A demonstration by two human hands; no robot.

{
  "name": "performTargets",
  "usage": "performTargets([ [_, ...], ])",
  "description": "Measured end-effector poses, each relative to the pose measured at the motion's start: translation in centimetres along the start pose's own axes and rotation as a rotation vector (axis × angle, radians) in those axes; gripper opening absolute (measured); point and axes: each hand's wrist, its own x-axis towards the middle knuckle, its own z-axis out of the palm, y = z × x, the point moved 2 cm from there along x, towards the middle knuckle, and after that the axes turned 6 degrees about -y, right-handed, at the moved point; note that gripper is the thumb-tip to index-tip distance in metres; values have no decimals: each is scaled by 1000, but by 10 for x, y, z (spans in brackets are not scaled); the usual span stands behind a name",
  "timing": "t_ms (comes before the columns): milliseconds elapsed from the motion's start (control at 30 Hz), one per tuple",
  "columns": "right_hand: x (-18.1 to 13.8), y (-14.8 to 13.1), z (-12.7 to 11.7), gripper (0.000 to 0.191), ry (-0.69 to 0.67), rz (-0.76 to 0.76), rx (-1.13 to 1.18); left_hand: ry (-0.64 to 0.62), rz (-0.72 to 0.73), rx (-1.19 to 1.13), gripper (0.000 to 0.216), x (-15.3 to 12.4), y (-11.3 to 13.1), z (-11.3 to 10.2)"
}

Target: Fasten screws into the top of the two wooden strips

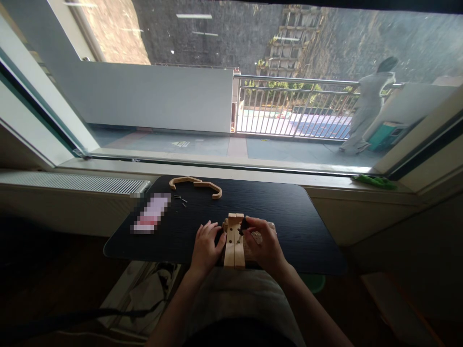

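Note:
Two pale wooden pieces (pixel 229 250) lie side by side near the table's front edge, with dark round holes in them. My right hand (pixel 265 243) is closed around a small screwdriver (pixel 240 232) with a black handle, its tip down at a hole in the right-hand piece. My left hand (pixel 207 245) lies at the left side of the wood, fingers spread and thumb against its edge. Under and beside the pieces is a brown, rough-looking block (pixel 272 227), partly hidden by my right hand.
Toward the back of the dark table (pixel 289 205) lie two curved wooden hooks (pixel 213 188). Several small screws (pixel 183 201) are near a blurred pinkish item (pixel 154 212). A window sill (pixel 253 176) borders the table. Outside the glass, a person (pixel 369 103) leans at a railing.

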Motion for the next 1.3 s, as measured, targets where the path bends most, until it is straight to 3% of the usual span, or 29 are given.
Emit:
performTargets([
  [1300,2,-1,7,29,70,-35,32,-17,-13,6,27,0,0,0],
])
